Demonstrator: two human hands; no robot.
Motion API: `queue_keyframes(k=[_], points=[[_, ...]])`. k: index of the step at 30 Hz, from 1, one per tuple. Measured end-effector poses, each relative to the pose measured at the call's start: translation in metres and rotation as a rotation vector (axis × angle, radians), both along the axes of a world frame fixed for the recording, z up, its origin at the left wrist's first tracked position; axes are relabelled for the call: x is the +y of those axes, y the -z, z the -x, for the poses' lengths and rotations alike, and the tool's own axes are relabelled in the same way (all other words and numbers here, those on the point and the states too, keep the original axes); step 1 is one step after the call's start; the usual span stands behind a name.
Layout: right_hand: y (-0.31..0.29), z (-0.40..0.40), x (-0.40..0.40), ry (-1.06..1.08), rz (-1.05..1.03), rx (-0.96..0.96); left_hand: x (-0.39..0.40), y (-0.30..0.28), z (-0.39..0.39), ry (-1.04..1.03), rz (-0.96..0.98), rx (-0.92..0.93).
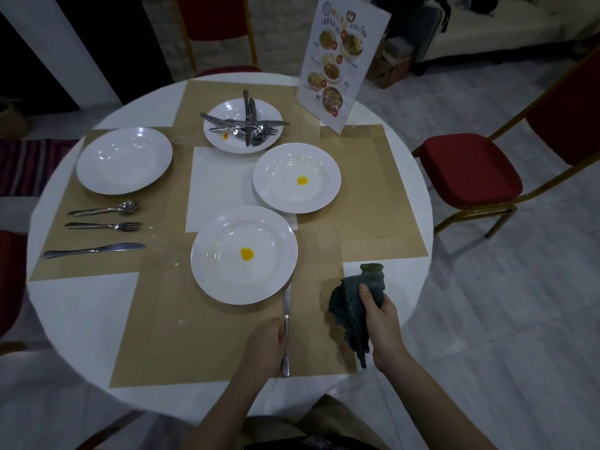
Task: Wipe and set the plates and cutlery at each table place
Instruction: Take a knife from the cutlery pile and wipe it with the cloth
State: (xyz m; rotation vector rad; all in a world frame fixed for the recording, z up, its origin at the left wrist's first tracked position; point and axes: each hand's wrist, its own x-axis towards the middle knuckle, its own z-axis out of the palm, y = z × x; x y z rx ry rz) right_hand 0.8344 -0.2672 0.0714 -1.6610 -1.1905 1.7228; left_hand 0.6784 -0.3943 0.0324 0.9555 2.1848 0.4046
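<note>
My left hand (264, 347) grips a table knife (286, 306) on the near placemat, its blade pointing at the near white plate (227, 280), which has a yellow spot. My right hand (381, 323) holds a dark green cloth (352, 303) just right of the knife. Another yellow-stained plate (279, 196) sits at the centre right. At the back, a smaller plate (224, 147) holds a pile of several forks, knives and spoons (248, 125). On the left lies a clean plate (107, 170) with a spoon (104, 210), a fork (104, 226) and a knife (94, 250) laid beside it.
The round white table (81, 319) carries tan placemats (178, 336). A standing menu card (341, 60) is at the back right. Red chairs stand at the right (470, 170), the back (220, 27) and the left edge (9, 280).
</note>
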Motion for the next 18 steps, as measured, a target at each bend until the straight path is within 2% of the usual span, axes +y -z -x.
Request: queue_keyframes(k=[10, 16, 18], points=[[-0.009, 0.012, -0.002, -0.037, -0.014, 0.012, -0.007, 0.003, -0.004, -0.075, -0.011, -0.031], [-0.012, 0.022, -0.002, -0.064, -0.010, 0.012, -0.004, 0.004, -0.013, -0.022, -0.116, 0.067], [-0.011, 0.024, -0.001, -0.072, -0.011, 0.007, -0.001, 0.002, -0.015, 0.001, -0.089, 0.092]])
